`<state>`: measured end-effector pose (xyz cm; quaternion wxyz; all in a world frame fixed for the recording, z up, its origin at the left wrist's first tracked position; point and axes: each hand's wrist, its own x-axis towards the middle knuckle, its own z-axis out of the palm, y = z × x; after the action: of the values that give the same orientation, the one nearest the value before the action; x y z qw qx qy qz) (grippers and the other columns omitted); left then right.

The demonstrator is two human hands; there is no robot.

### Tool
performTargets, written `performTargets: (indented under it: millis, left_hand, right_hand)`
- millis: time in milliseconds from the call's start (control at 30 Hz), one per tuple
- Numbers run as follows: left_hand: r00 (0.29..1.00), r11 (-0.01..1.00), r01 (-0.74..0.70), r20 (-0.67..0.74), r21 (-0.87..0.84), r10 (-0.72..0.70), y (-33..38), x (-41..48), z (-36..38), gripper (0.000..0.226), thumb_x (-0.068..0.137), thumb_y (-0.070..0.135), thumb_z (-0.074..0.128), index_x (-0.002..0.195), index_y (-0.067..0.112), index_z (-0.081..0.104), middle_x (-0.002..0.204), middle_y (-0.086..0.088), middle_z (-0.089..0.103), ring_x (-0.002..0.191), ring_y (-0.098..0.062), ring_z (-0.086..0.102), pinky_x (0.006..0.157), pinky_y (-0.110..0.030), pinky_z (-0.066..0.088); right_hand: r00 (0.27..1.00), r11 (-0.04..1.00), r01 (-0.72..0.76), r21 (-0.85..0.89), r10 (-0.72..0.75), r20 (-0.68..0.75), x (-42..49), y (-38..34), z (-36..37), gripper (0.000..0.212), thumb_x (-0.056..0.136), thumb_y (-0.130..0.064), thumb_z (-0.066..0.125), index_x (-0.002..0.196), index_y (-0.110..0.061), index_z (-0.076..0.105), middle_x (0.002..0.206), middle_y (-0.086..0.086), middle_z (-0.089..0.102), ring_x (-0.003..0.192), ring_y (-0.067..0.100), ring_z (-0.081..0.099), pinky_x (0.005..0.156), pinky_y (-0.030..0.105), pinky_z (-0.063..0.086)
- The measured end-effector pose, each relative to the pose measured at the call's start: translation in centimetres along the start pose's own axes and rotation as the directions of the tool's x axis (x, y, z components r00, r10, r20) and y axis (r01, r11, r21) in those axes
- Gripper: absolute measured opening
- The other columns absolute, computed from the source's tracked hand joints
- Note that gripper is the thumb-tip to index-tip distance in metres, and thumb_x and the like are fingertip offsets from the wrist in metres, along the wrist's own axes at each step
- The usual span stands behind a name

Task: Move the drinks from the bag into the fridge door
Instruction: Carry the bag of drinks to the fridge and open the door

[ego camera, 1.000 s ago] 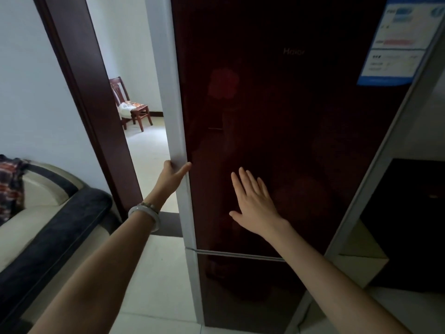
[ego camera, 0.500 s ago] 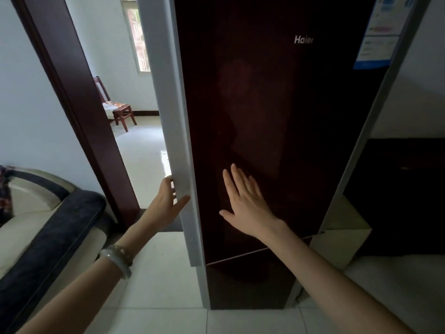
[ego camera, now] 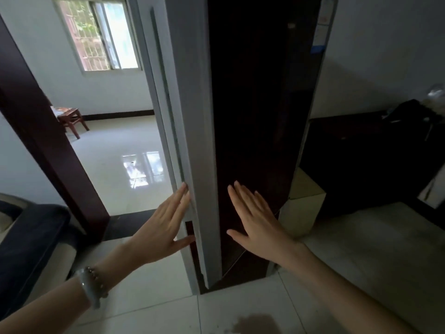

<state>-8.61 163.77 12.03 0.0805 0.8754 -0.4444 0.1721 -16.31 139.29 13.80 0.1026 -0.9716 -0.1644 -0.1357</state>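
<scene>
The tall fridge (ego camera: 252, 131) has a dark red glossy door front and a grey side edge (ego camera: 192, 116). My left hand (ego camera: 163, 227) lies flat with straight fingers against the grey edge of the door. My right hand (ego camera: 255, 222) is spread flat on the dark door front, low down. The door looks closed or nearly closed; its inside is hidden. No bag and no drinks are clearly in view.
A dark sofa arm (ego camera: 31, 239) sits at the left. A dark wooden door frame (ego camera: 41, 131) leads to a tiled room with a wooden chair (ego camera: 72, 119) and a window (ego camera: 101, 34). A dark cabinet (ego camera: 375, 160) with dim objects on it stands right of the fridge.
My left hand has let go of the door edge and now lies flat against it. The view has swung round toward the fridge's left side. My right hand stays flat on the door.
</scene>
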Motion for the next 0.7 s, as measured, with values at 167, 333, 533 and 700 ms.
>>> performTargets:
  millis: [167,333,533,700]
  left_hand:
    - [0.971,0.954,-0.235,0.001,0.185,0.239,1.7,-0.1,0.9,0.086,0.086,0.055,0.042,0.148,0.017,-0.004,0.154,-0.013,-0.018,0.144,-0.027,-0.004,0.116,-0.039,0.012]
    - [0.917,0.893,-0.378,-0.030,0.244,0.397,5.5,0.9,1.5,0.081,0.087,0.055,0.040,0.149,0.019,0.001,0.153,-0.019,-0.018,0.143,-0.028,-0.009,0.116,-0.039,0.006]
    - [0.846,0.836,-0.497,-0.084,0.233,0.527,10.4,3.0,2.6,0.074,0.090,0.052,0.037,0.149,0.020,0.005,0.154,-0.020,-0.013,0.144,-0.029,-0.005,0.117,-0.040,0.004]
    - [0.863,0.853,-0.483,-0.057,0.199,0.502,16.2,4.6,3.8,0.069,0.094,0.055,0.031,0.149,0.020,0.008,0.155,-0.023,-0.003,0.143,-0.032,0.004,0.115,-0.045,0.010]
  right_hand:
    - [0.997,0.997,-0.062,0.054,0.065,-0.047,-3.7,-0.6,-1.5,0.087,0.090,-0.046,0.048,0.141,-0.024,-0.020,0.155,0.004,-0.009,0.141,0.015,-0.007,0.115,0.036,-0.004]
    - [0.993,0.995,-0.097,0.020,0.098,-0.071,-7.7,-0.5,-2.6,0.086,0.088,-0.052,0.041,0.143,-0.021,-0.019,0.156,0.006,-0.006,0.141,0.014,-0.004,0.114,0.036,-0.004]
    - [0.972,0.975,-0.217,-0.046,0.212,-0.099,-13.5,0.6,-4.6,0.084,0.089,-0.052,0.039,0.142,-0.021,-0.019,0.155,0.001,-0.009,0.140,0.012,-0.007,0.110,0.027,-0.013]
    - [0.946,0.949,-0.312,-0.040,0.306,-0.106,-18.4,1.7,-5.9,0.082,0.090,-0.052,0.036,0.143,-0.018,-0.016,0.152,0.004,-0.011,0.139,0.012,-0.008,0.112,0.032,-0.006]
